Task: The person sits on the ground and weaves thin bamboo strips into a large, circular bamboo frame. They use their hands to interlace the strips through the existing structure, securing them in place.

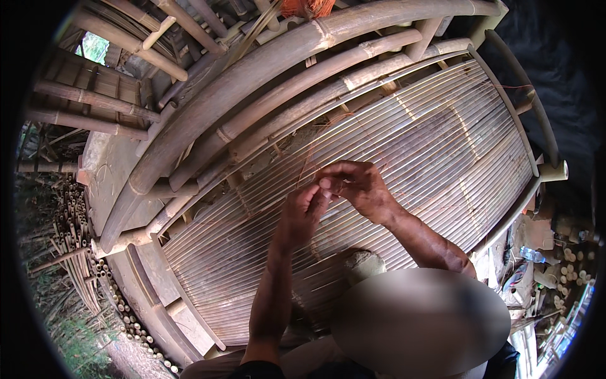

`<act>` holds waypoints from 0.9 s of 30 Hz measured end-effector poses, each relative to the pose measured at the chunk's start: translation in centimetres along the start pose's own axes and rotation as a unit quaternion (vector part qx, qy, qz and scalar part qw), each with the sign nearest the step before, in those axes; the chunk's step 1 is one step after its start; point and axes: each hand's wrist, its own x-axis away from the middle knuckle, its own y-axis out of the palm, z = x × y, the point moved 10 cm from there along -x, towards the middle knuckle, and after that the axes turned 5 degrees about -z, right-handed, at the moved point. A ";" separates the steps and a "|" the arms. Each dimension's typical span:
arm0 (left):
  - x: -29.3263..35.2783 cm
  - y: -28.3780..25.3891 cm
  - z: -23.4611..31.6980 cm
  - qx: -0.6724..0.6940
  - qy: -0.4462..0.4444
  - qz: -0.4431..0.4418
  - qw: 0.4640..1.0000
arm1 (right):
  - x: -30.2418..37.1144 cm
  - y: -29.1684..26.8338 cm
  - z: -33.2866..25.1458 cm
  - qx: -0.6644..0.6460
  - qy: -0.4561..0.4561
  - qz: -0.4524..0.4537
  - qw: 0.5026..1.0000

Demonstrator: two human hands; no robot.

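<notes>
My left hand (pixel 304 205) and my right hand (pixel 361 188) meet above the middle of a slatted bamboo seat (pixel 435 145). Both are closed, thumbs and fingertips pinched together and touching. Whatever lies between the fingertips is too small to make out. A thin orange strand (pixel 310 155) shows just beyond my left hand, and it seems to lead toward the fingers. The seat's long, narrow slats run side by side from lower left to upper right beneath both hands. A grey, stone-like lump (pixel 365 265) rests on the slats close to me.
Thick curved bamboo rails (pixel 252 76) rise along the far side. An orange bundle of strands (pixel 307 7) hangs at the top. Cut bamboo poles (pixel 72 221) lie stacked on the left. On the right are bamboo offcuts (pixel 571 275), a plastic bottle (pixel 532 254) and a dark sheet (pixel 555 69).
</notes>
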 end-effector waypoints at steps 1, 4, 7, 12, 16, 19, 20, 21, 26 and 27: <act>0.1 0.6 0.0 0.004 -0.002 -0.012 1.000 | 0.3 -0.5 1.0 -0.052 0.000 0.001 0.999; 0.3 2.2 -1.0 0.020 -0.014 -0.048 0.999 | 1.1 -1.2 2.5 -0.068 0.035 0.007 0.997; 0.6 3.5 -3.5 0.029 -0.037 -0.088 0.995 | 1.6 -2.2 2.0 -0.080 0.040 0.061 0.994; 0.8 4.8 -3.2 0.018 0.035 -0.098 0.994 | 2.0 -4.2 1.7 -0.094 0.075 0.121 0.985; 0.3 2.4 -4.4 0.188 -0.030 0.005 0.982 | 2.2 -2.9 0.9 0.033 0.033 0.044 0.998; -0.1 1.1 -3.9 0.254 -0.042 0.016 0.966 | 2.8 -1.5 1.8 0.055 0.053 0.007 0.997; -0.1 0.9 -4.0 0.270 -0.029 0.019 0.962 | 2.8 -1.0 2.1 0.057 0.054 -0.009 0.997; -0.2 0.9 -4.2 0.286 -0.015 0.022 0.958 | 2.9 -0.7 2.6 0.053 0.063 -0.013 0.997; 0.2 0.8 -6.1 0.359 -0.017 0.051 0.932 | 3.7 -0.4 4.1 0.050 0.160 -0.017 0.986; 0.3 0.9 -6.2 0.389 -0.019 0.050 0.920 | 3.8 -0.5 4.1 0.056 0.162 -0.016 0.985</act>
